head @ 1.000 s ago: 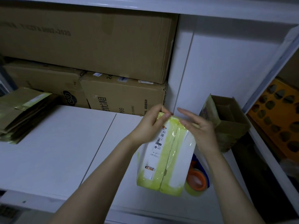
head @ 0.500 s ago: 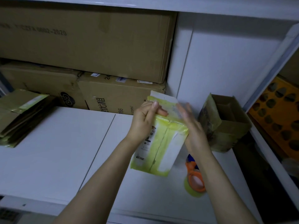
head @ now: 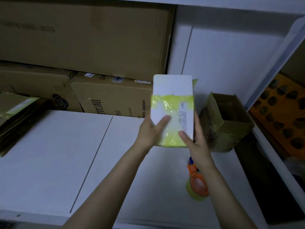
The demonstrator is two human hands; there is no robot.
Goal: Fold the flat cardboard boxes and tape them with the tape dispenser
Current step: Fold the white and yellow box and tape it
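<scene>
Over the white bench [head: 49,162] backed by brown cartons [head: 82,38], the left hand [head: 149,131] and right hand [head: 196,142] grip the white box [head: 172,86] in mid-air by its lower sides, thumbs on its front (probably light, crushable and slick on the yellow tape [head: 171,99]; the stiff edges should hold best)

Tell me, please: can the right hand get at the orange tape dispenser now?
Probably yes, once freed. The right hand grips the white box together with the left hand. The tape dispenser lies on the table close by the right forearm, nothing on it.
</scene>
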